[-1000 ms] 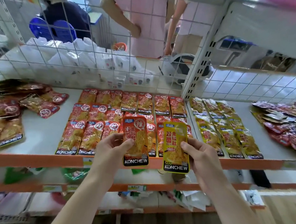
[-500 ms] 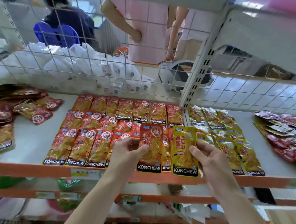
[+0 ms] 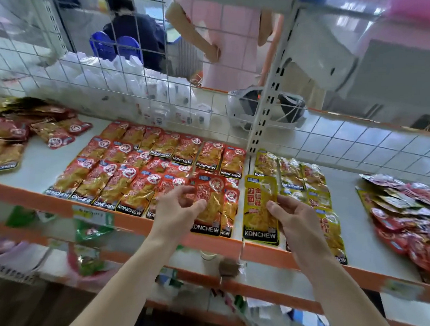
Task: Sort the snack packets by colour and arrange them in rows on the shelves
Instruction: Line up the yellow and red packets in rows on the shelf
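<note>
Lower shelves point(image 3: 126, 245) blur (contents unreadable); we see the left hand point(image 3: 177, 211) pinch a red packet point(image 3: 209, 205), the right hand point(image 3: 296, 219) a yellow packet point(image 3: 260, 209).

You stood in a shop: snack packets point(image 3: 142, 173) lay in rows on an orange-edged shelf point(image 3: 103, 212) with a price tag point(image 3: 88, 213).

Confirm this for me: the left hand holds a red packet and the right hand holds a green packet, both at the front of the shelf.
Not quite. The head view shows the right hand holding a yellow packet, not a green one. The rest stands: the left hand holds a red packet, both at the front of the shelf.
</note>
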